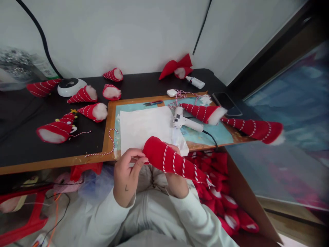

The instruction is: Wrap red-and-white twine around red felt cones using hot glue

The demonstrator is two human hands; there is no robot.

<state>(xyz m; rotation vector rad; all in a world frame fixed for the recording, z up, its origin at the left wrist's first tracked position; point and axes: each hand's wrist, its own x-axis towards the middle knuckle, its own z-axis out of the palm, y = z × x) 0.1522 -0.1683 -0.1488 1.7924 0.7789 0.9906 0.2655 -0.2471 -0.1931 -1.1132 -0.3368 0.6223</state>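
A red felt cone (155, 154) wound with red-and-white twisted cord (174, 162) lies tilted over my lap, its tip pointing right and down. My right hand (178, 183) wraps around it from below, and the cone hides most of those fingers. At the wide end, thumb and forefinger of my left hand (128, 176) pinch together on a bit of the cord beside the felt edge. A frayed cord end (210, 181) sticks out at the tip. Behind the cone, a white sheet (144, 127) covers part of the work board.
A white glue gun (186, 121) lies right of the sheet. Cord-wound cones (202, 112) stuffed with white fluff lie on both sides. Scissors (153, 103), a white bottle (195, 82) and a phone (227, 104) are farther back. A box (246, 192) of red pieces stands below right.
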